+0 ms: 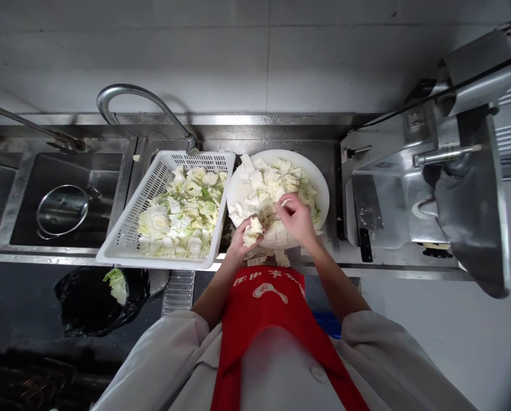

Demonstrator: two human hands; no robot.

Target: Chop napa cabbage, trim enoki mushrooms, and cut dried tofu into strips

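A round white board (321,177) is heaped with cut cabbage pieces (276,177). Over its lower left edge, my left hand (240,238) is closed around a pale chunk of cabbage (252,231). My right hand (296,217) is above the lower right part of the heap, fingers pinched together; whatever is between the fingertips is too small to make out. To the left stands a white perforated basket (125,225) with many cabbage pieces in it. A few cut pieces (270,257) lie at the counter edge below the board.
A curved faucet (144,91) arches behind the basket. At far left, a sink (24,211) holds a metal pot (62,210). On the right, a cleaver (366,211) lies beside a metal slicing machine (486,217). A black bag (84,302) with a cabbage leaf is below left.
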